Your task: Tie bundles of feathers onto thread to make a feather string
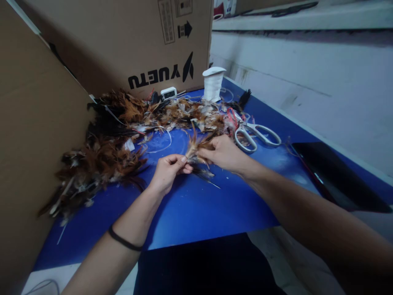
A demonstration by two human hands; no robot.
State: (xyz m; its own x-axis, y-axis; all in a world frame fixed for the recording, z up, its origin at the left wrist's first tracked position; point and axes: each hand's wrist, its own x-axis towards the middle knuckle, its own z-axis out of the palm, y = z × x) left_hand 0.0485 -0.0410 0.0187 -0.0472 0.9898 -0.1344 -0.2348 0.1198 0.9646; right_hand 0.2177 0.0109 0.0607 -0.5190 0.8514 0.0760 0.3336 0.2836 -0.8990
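Note:
Over the middle of the blue table (196, 213), a small bunch of brown and pale feathers (194, 148) is between my two hands. My left hand (168, 170) pinches the lower end of the bunch between thumb and fingers. From the right, my right hand (225, 153) closes on the brown feathers of the same bunch; its fingertips are partly hidden. Just below the hands, a few loose dark feathers (204, 174) lie on the table. Metal scissors (245, 135) rest right of my right hand, their blades partly hidden among feathers and pinkish strands.
A feather pile (113, 159) spreads along the left, and another heap (184, 112) runs across the back. Behind stand a white cup-like container (213, 85) and a small white digital device (168, 93). A cardboard box (116, 45) walls the back. A dark tablet (340, 174) lies right.

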